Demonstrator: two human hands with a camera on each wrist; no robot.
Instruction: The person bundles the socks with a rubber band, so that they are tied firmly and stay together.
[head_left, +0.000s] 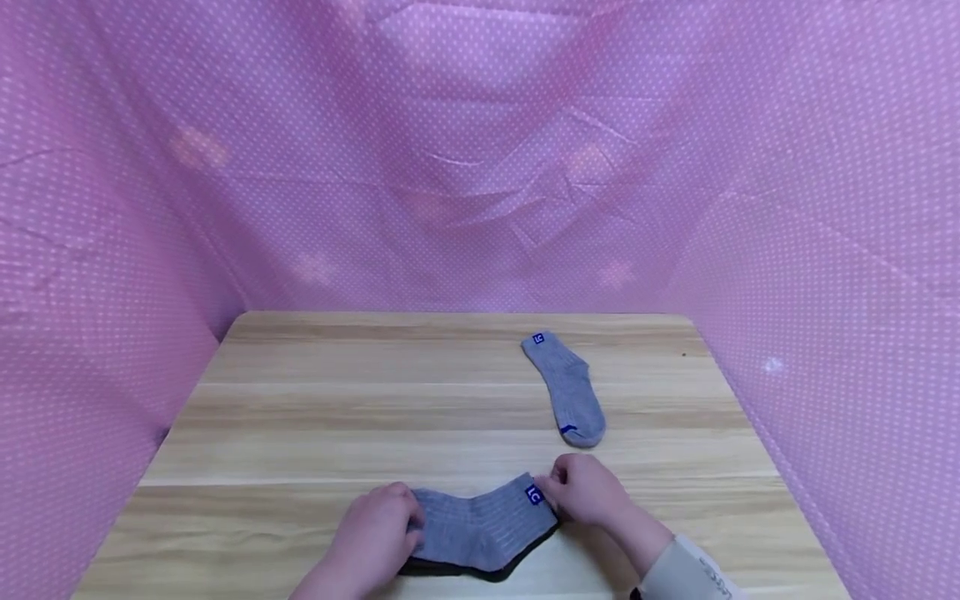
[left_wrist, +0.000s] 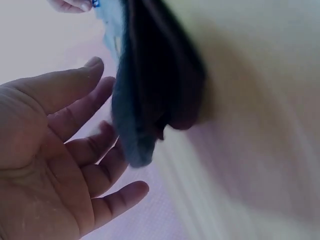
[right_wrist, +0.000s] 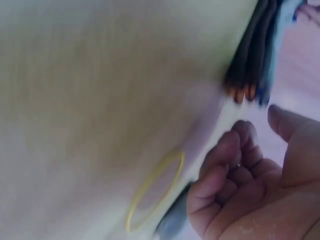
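Note:
A grey ribbed sock [head_left: 480, 525] with a blue label lies flat on dark socks [head_left: 495, 575], whose edges show along the near side. My left hand [head_left: 381, 529] is at the toe end, and in the left wrist view its fingers [left_wrist: 75, 107] are spread apart beside the stack. At the cuff end, by the label, is my right hand [head_left: 588, 490]. The right wrist view has its fingers [right_wrist: 220, 155] loosely bent, with the thumb tip just short of the cuffs. Orange edging shows on the dark cuffs [right_wrist: 245, 85] there.
Another grey sock [head_left: 566, 387] lies toward the back right of the wooden table [head_left: 300, 400]. A thin yellow loop [right_wrist: 155, 192] lies on the tabletop near my right hand. Pink dotted cloth [head_left: 480, 167] surrounds the table at the back and sides.

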